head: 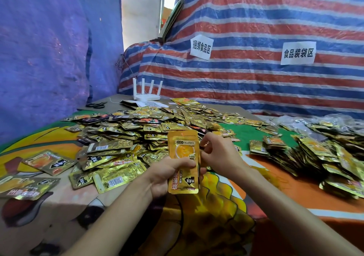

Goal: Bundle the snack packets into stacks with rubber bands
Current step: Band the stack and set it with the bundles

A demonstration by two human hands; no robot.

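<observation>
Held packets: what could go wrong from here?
1. The left hand grips the held packets only at their lower half; the slick foil could fan out or slip while the right hand is at their edge.
2. A dropped packet would likely vanish into the loose pile right behind.

Striped tarpaulin point(256, 82) walls, blue sheet point(49, 59).

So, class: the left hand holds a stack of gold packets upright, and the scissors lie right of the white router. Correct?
No: the head view shows the scissors lying left of the white router, not right. The left hand does hold the stack of gold packets upright.
</observation>
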